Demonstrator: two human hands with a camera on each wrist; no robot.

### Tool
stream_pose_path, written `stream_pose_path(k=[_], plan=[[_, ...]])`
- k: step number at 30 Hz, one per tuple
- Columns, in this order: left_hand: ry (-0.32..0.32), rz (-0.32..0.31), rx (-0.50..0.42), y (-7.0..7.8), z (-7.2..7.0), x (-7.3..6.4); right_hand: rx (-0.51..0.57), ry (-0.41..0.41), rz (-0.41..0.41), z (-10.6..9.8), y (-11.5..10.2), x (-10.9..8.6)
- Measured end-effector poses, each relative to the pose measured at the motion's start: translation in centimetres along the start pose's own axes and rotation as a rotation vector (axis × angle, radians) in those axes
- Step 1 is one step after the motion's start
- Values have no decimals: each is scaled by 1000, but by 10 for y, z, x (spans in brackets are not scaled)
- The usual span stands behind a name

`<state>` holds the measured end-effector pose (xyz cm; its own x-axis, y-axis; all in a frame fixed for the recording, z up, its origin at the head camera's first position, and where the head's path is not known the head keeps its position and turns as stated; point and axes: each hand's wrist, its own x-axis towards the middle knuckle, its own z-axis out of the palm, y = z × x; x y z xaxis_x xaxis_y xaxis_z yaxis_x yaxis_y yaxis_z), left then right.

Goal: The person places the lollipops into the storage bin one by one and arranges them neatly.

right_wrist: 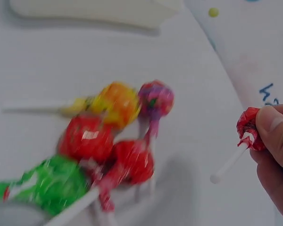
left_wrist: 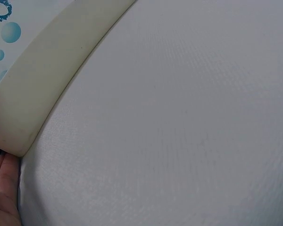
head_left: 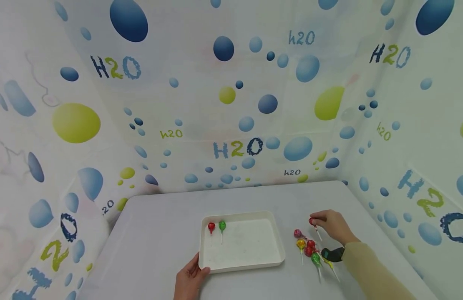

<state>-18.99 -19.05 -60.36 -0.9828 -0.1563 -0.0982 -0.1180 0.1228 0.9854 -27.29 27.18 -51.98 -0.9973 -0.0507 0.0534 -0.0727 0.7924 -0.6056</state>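
My right hand (head_left: 333, 226) pinches a red-wrapped lollipop (right_wrist: 248, 123) by its candy end, above the table at the right; its white stick points downward. Below and left of that hand lies a loose pile: a yellow-orange lollipop (right_wrist: 117, 102), a purple-pink one (right_wrist: 156, 98), two red ones, a green one (right_wrist: 56, 184) and a yellow one (head_left: 328, 263). With thumb at the rim and fingers underneath, my left hand (head_left: 189, 280) grips the near left corner of a white tray (head_left: 250, 243). Inside the tray, a red lollipop (head_left: 211, 227) and a green lollipop (head_left: 222, 226) lie side by side at the far left.
The pale table (head_left: 156, 237) extends around the tray, with its far edge against a patterned curtain (head_left: 201, 100). A dark band (head_left: 332, 254) sits on my right wrist, close over the pile.
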Motion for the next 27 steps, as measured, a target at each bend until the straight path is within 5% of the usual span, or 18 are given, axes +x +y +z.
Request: stream_pose_path(k=[10,18,27], plan=[[11,-24,22,0,0,1,44,22,-29,34,-68,42],[12,-9,-1,1,-4,-1,122,-33,-107,104,-135,62],[-6,-9,-10,-3,-8,-3,93,-74,-136,171,-175,60]])
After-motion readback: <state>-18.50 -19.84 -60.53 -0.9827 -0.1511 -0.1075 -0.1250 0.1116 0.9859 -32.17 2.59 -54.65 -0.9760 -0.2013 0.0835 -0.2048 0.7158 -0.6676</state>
